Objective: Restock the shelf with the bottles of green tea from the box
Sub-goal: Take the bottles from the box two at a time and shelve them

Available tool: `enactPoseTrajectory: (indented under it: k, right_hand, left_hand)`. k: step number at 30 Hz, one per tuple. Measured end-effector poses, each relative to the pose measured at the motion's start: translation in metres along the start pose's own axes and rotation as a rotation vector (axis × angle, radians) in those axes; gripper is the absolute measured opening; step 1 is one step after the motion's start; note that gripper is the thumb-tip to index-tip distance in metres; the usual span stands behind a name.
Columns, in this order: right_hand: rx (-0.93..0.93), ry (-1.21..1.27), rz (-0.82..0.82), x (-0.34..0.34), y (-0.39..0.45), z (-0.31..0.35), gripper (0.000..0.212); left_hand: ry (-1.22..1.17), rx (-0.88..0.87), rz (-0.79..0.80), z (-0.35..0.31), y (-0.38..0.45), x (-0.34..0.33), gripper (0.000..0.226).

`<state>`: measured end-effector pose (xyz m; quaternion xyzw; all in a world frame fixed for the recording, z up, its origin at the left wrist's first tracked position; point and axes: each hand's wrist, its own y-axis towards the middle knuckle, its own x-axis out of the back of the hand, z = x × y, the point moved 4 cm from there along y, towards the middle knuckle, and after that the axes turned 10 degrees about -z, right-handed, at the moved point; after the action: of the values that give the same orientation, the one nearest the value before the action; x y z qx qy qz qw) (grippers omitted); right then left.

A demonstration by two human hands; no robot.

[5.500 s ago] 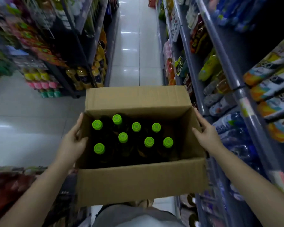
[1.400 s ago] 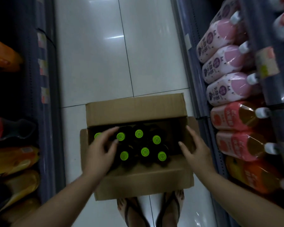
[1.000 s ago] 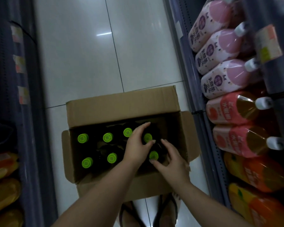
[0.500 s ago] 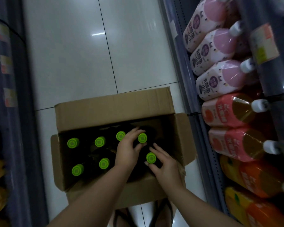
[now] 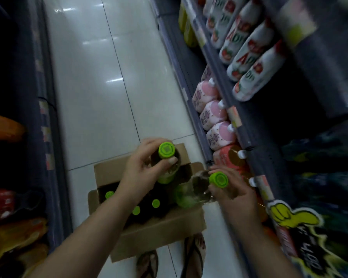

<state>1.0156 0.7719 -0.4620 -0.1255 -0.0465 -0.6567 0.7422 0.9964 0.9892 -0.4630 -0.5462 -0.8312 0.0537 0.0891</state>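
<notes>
While your left hand (image 5: 143, 173) grips one bottle (image 5: 166, 164) by the neck and your right hand (image 5: 232, 194) another bottle (image 5: 201, 189) tilted over the box (image 5: 159, 233), note risk: neck-only grips may slip, or knock shelf (image 5: 237, 125) stock at the edge.

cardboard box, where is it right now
In the head view the cardboard box sits on the floor tiles at lower centre, just ahead of the person's sandalled feet, left of the drinks shelf.

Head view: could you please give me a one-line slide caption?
Each hand, left and right, lifts a green-capped bottle from the floor box.
</notes>
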Motion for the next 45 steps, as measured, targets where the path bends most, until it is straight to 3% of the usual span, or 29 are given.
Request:
enactPoseTrajectory:
  k: [3, 6, 14, 17, 20, 25, 29, 36, 42, 45]
  right_hand:
    - [0.071, 0.085, -0.047, 0.024, -0.004, 0.088, 0.021]
    - [0.129, 0.073, -0.137, 0.05, -0.024, 0.175, 0.035]
    - [0.109, 0.185, -0.503, 0.143, -0.132, 0.373, 0.059]
    - [0.101, 0.158, -0.632, 0.184, -0.178, 0.42, 0.074]
    - [0.171, 0.157, -0.763, 0.223, -0.223, 0.457, 0.047]
    - [0.219, 0.147, -0.946, 0.277, -0.295, 0.499, 0.043]
    - [0.223, 0.13, -1.093, 0.311, -0.354, 0.515, 0.065]
    - [0.268, 0.138, -1.332, 0.371, -0.447, 0.507, 0.04]
    - [0.263, 0.065, -1.421, 0.415, -0.5, 0.484, 0.031]
    - [0.265, 0.042, -1.44, 0.437, -0.523, 0.468, 0.027]
  left_hand:
    - [-0.036, -0.095, 0.019, -0.088, -0.009, 0.004, 0.031]
    - [-0.148, -0.107, 0.05, -0.175, -0.031, 0.001, 0.029]
    - [-0.093, -0.227, 0.346, -0.399, -0.144, -0.029, 0.015]
    - [-0.087, -0.268, 0.459, -0.464, -0.187, -0.049, 0.034]
    - [-0.111, -0.378, 0.603, -0.514, -0.226, -0.073, 0.028]
    - [-0.152, -0.385, 0.774, -0.56, -0.281, -0.121, 0.014]
    - [-0.177, -0.357, 0.949, -0.581, -0.335, -0.158, 0.016]
    - [-0.199, -0.331, 1.175, -0.59, -0.43, -0.22, 0.022]
    - [-0.159, -0.395, 1.226, -0.571, -0.497, -0.272, 0.027]
    - [-0.169, -0.391, 1.216, -0.556, -0.527, -0.297, 0.018]
